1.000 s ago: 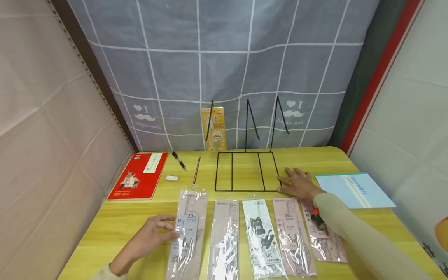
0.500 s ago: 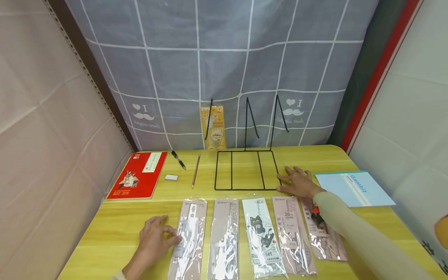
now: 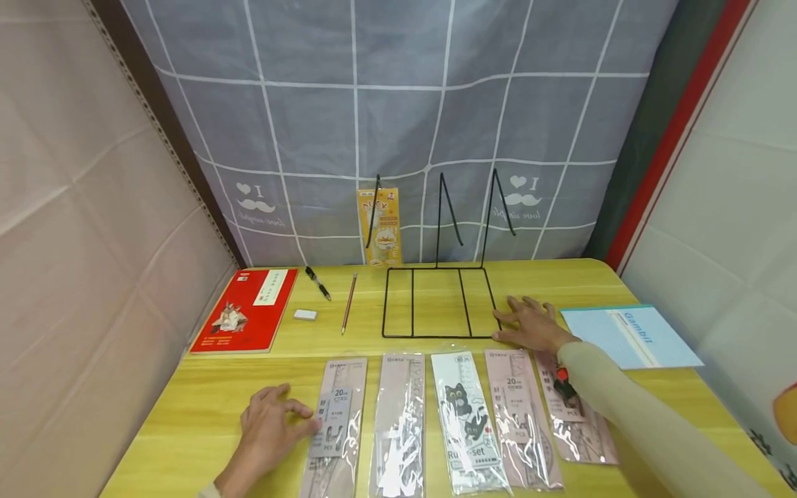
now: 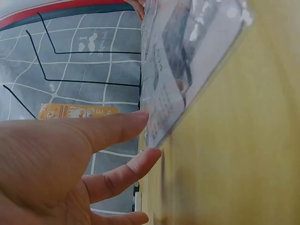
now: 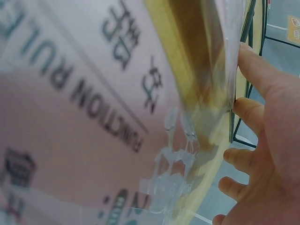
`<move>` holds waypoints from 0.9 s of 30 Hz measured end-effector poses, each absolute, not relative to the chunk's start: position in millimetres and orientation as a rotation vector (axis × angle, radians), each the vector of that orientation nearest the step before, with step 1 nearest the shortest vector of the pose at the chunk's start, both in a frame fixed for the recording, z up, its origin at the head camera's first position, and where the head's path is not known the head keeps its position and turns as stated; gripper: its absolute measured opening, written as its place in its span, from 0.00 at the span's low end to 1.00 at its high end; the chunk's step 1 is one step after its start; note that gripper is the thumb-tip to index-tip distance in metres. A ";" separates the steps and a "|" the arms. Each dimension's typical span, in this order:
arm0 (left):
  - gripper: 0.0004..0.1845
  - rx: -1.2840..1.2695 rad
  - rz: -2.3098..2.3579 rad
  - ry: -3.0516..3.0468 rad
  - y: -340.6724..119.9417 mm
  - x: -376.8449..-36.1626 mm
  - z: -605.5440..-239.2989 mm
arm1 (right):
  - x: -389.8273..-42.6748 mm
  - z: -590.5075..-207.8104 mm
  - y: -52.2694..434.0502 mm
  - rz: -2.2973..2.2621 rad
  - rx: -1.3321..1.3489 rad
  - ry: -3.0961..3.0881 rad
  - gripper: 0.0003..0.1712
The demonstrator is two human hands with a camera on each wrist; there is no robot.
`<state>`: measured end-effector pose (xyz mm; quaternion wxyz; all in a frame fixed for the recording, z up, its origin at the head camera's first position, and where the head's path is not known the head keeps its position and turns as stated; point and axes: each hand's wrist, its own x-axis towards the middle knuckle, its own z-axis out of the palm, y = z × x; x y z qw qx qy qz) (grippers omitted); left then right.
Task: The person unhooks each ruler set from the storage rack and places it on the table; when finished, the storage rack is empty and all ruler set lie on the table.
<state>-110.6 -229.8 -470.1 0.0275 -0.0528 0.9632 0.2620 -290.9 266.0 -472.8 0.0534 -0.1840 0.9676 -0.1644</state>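
Ruler packets lie in a row of five along the lower middle of the head view, on the yellow table [image 3: 187,408]. Upper left of that row sit a red notebook [image 3: 245,312], a white eraser [image 3: 305,315], a black pen [image 3: 318,283] and a pencil [image 3: 349,302]. In the lower left, the left hand [image 3: 269,430] rests flat beside the leftmost ruler packet [image 3: 337,425], its straight, relaxed fingers touching the packet's left edge without curling round it; the left wrist view shows the fingertips [image 4: 143,118] at the plastic edge. In the centre stands a black wire rack [image 3: 436,303], with a yellow packet [image 3: 381,227] propped in its left slot against the grey checked cloth [image 3: 398,124]. Right of centre, the right hand [image 3: 529,324] lies palm down, fingers spread and holding nothing, against the rack's lower right corner, just above the rightmost ruler packet [image 3: 575,422]. A light blue booklet [image 3: 629,337] lies at the far right.
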 end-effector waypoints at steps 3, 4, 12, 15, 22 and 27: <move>0.06 -0.118 0.847 2.990 -231.4 -116.0 -465.4 | -290.8 -474.3 266.8 -0.497 -0.560 2.950 0.42; 0.06 -0.086 0.877 2.995 -232.0 -118.8 -463.7 | -290.6 -474.5 266.9 -0.498 -0.560 2.952 0.41; 0.09 0.077 1.208 2.872 -229.0 -149.6 -460.5 | -290.2 -474.5 266.0 -0.509 -0.554 2.947 0.41; 0.10 0.090 1.277 2.856 -224.5 -166.2 -463.6 | -291.7 -473.4 265.3 -0.507 -0.555 2.943 0.41; 0.17 0.131 1.373 2.844 -208.5 -223.6 -455.8 | -291.4 -472.4 264.0 -0.495 -0.548 2.947 0.40; 0.18 0.195 1.457 2.894 -194.4 -283.0 -435.7 | -291.1 -475.6 265.5 -0.478 -0.540 2.960 0.41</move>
